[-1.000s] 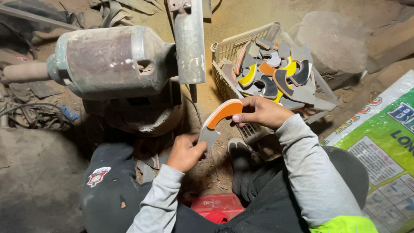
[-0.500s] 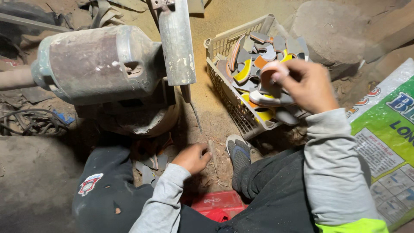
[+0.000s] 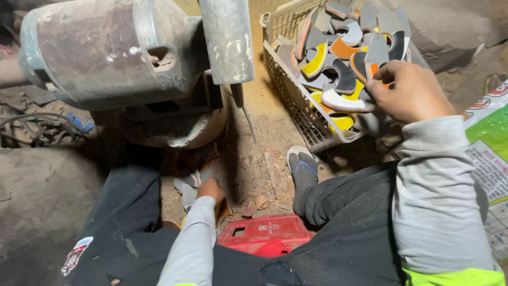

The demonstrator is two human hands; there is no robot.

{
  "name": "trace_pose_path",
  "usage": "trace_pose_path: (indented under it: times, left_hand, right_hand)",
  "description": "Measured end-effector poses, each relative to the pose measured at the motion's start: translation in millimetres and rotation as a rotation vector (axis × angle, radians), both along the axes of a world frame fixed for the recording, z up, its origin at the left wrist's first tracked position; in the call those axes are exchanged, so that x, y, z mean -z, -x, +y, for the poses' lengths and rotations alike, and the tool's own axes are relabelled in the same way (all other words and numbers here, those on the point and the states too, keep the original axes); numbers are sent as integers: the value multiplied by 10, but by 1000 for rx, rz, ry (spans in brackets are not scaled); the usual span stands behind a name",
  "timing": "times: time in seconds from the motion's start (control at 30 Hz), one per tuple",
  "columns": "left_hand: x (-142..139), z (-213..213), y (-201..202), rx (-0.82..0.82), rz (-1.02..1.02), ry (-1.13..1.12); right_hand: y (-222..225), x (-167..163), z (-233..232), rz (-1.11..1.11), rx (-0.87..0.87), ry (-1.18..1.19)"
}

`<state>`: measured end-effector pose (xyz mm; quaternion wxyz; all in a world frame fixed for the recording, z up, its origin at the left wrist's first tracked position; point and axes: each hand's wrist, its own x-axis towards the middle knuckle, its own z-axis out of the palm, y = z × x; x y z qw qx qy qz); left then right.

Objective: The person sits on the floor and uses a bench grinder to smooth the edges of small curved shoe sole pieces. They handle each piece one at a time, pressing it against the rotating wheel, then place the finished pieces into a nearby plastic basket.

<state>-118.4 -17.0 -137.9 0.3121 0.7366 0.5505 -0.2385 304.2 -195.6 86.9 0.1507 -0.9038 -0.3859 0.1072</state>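
Fingers (image 3: 382,79) gripping upright grey blade (image 3: 377,50), long axis vertical, over basket (image 3: 296,100)

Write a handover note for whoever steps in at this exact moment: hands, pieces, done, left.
Right hand: over the plastic basket, fingers on a curved piece with an orange handle; grip unclear.
Left hand: low on the dirt floor between the legs, touching grey scraps; whether it holds anything is hidden.
Basket holds a heap of curved pieces. Motor-driven grinder stands ahead, nothing at it.
Done: one piece at the basket. Left: the heap.
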Motion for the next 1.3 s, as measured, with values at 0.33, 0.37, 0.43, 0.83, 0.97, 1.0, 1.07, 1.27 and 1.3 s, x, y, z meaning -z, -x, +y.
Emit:
trace_pose_path:
  times: [0.33,0.37,0.43,0.83,0.97,1.0,1.07,1.27,1.3]
  left_hand:
    - [-64,-460,-84,44,116,-477]
    - [-75,-433,-83,60,102,-481]
    - [-87,-402,-59,101,72,-487]
    - [-282,-110,-734,104,-560,-87]
    - [-632,-30,-903,-315,-1012,447]
    - [-727,-49,-926,-453,-1046,708]
    - [-903,-162,-951,-460,-1123,715]
    - [-1235,-552,-861,-132,-958,78]
    - [-1265,-588,-869,-51,-809,-81]
  right_hand:
    - [469,-87,510,108,-246,36]
    - [492,-70,530,127,-295,5]
    - [523,-37,536,130,-351,-2]
    - [740,274,669,209,-486,187]
    - [717,224,632,218,-403,198]
    - [724,204,620,232,-371,229]
    - [767,160,638,265,-367,161]
    - [1248,273,845,966,-97,-27]
    - [1302,309,860,995,-90,-29]
